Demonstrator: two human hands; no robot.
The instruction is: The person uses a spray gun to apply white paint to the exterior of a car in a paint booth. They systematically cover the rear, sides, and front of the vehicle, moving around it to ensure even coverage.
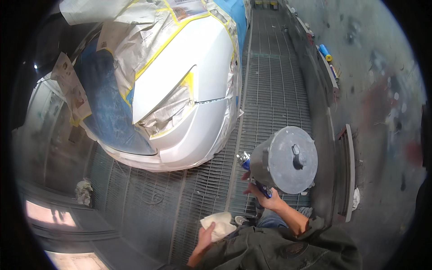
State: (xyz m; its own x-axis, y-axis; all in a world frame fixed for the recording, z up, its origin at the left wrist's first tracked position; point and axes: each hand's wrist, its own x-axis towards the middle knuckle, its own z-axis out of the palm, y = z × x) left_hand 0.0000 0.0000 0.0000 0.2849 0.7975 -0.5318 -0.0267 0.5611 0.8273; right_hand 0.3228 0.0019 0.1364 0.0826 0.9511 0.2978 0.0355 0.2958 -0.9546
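My right hand (pixel 268 200) is closed around the grip of a spray gun (pixel 263 189), whose blue and silver nozzle end points forward and left. A large grey cup with a round lid (pixel 292 159) sits on top of the gun and covers much of it. Low in front of my body, my left hand (pixel 206 236) is closed on a pale, cream-coloured folded cloth (pixel 218 225). Ahead and to the left stands the white corner of a car (pixel 204 51), beyond the reach of both hands. Masking paper (pixel 167 118) edged with yellow tape fills its headlight opening.
A metal grate floor (pixel 274 85) runs alongside the car. To the right rises a stained grey wall (pixel 378 103) with a narrow ledge holding a blue and yellow roll (pixel 325 52). Crumpled paper (pixel 84 191) lies at the left, and a grey rail (pixel 347 173) stands at the right.
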